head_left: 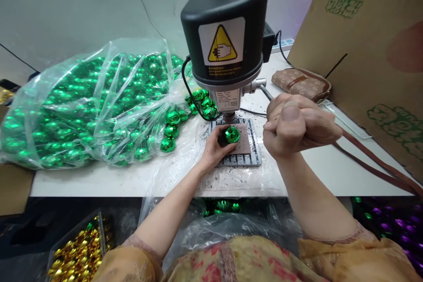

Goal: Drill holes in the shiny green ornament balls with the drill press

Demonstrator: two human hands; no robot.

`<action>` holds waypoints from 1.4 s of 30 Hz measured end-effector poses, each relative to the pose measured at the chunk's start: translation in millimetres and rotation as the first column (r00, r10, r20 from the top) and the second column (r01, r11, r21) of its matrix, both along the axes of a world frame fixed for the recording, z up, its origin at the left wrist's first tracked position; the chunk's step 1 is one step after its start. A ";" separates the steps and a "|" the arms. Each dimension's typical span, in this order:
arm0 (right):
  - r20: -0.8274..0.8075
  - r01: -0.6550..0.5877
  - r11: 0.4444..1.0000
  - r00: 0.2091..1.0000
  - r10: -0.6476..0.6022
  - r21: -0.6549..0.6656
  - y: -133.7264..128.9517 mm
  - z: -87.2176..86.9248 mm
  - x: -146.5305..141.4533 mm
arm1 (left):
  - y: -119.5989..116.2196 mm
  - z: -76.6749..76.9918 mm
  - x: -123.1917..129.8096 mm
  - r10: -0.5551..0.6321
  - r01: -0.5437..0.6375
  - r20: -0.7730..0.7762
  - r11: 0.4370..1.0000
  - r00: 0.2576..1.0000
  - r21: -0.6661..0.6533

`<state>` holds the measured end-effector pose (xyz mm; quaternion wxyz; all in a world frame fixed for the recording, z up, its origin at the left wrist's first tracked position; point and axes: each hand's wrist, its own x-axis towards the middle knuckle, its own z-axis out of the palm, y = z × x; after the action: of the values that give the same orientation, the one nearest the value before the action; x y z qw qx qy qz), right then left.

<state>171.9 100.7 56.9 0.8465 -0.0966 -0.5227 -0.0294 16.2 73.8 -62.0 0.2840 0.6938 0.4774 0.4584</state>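
Between the thumb and fingers of my left hand (216, 150) is a shiny green faceted ball (232, 135) with a dark hole in its face. The hand holds it over a brown pad (243, 139) on the slotted metal base (257, 158), just beneath the chuck (228, 117) of a bench drill press (224, 31). My right hand (294, 128) is closed round the end of the drill's feed lever (265, 91), right of the machine. Its grip hides the lever's end. Dark shavings lie scattered about the base.
Left of the drill lies a clear plastic bag (99, 97) of green balls, several spilling out. A brown purse (299, 83) and a large cardboard box (373, 53) stand right. Below the table edge are gold balls (79, 246), purple balls (396, 224) and a plastic bag (211, 227).
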 end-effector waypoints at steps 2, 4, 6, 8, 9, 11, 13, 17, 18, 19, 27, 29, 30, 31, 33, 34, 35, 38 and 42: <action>0.039 -0.002 1.000 0.999 0.001 0.025 0.0 -4.6 1.8 | -0.3 -0.1 0.0 0.007 -0.007 -0.002 1.000 1.000 0.004; 0.053 -0.005 1.000 0.999 0.003 0.026 -2.3 -3.4 1.6 | 0.1 -0.6 0.3 0.012 -0.012 -0.007 1.000 1.000 0.014; 0.020 -0.023 1.000 1.000 0.023 -0.017 -6.2 7.2 -0.7 | 1.4 -1.6 1.3 0.015 -0.015 -0.018 1.000 1.000 0.025; -0.046 -0.066 0.991 0.997 0.061 -0.117 -9.8 26.3 -3.9 | 2.2 -2.0 2.7 0.036 -0.035 -0.043 0.999 0.998 0.038; -0.078 -0.090 0.976 0.994 0.076 -0.196 -10.7 37.2 -5.3 | 1.6 -1.6 3.3 0.059 -0.056 -0.056 0.997 0.997 0.048; -0.098 -0.115 0.972 0.991 0.096 -0.207 -9.9 56.9 -6.8 | -4.4 1.8 3.1 0.124 -0.118 -0.081 0.990 0.989 0.077; -0.075 -0.133 0.969 0.990 0.120 -0.207 -6.7 69.4 -6.3 | -19.9 8.4 -0.4 0.201 -0.189 -0.107 0.976 0.974 0.111; -0.044 -0.127 0.958 0.992 0.120 -0.258 -2.7 72.4 -3.4 | -80.9 23.1 -18.2 0.078 -0.053 -0.269 0.994 0.960 0.100; -0.048 -0.124 0.955 0.992 0.116 -0.271 -3.0 71.1 -3.1 | -98.5 24.9 -23.8 -0.014 0.047 -0.345 0.995 0.938 0.088; -0.054 -0.124 0.953 0.992 0.113 -0.277 -3.7 69.9 -3.0 | -114.7 25.6 -29.6 -0.096 0.147 -0.428 0.985 0.899 0.088; -0.087 -0.153 0.915 0.988 0.130 -0.374 -12.6 68.3 -2.8 | -110.5 28.8 -100.9 0.245 -0.093 -0.632 0.960 0.735 0.264; -0.088 -0.157 0.921 0.987 0.134 -0.356 -11.2 67.5 -2.3 | -83.4 31.8 -124.8 0.394 -0.265 -0.732 0.919 0.555 0.294; -0.089 -0.162 0.929 0.986 0.140 -0.333 -9.9 67.0 -2.1 | -71.3 32.6 -135.5 0.405 -0.313 -0.789 0.907 0.462 0.282; -0.091 -0.167 0.937 0.985 0.146 -0.305 -8.3 66.6 -1.9 | -61.2 32.9 -144.6 0.386 -0.344 -0.839 0.903 0.383 0.259; -0.086 -0.181 0.948 0.983 0.164 -0.260 -5.2 66.1 -1.9 | -47.9 32.0 -156.5 0.339 -0.368 -0.895 0.903 0.289 0.223; -0.084 -0.189 0.950 0.981 0.173 -0.248 -3.9 66.0 -2.1 | -44.6 31.2 -159.1 0.338 -0.364 -0.901 0.903 0.272 0.228; -0.083 -0.195 0.951 0.980 0.180 -0.240 -2.9 66.1 -2.4 | -43.0 30.3 -159.8 0.353 -0.349 -0.895 0.903 0.274 0.249; -0.094 -0.200 0.954 0.979 0.183 -0.225 -1.5 66.4 -3.7 | -43.1 27.2 -153.7 0.368 -0.224 -0.856 0.926 0.364 0.303; -0.116 -0.180 0.958 0.981 0.157 -0.223 -2.0 65.4 -4.8 | -42.2 20.1 -143.2 0.204 -0.109 -0.844 0.979 0.496 0.173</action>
<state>167.1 98.6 122.3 0.8531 -0.1513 -0.4872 0.1090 -127.0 31.5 -41.9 -0.0654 0.7957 0.5934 0.1020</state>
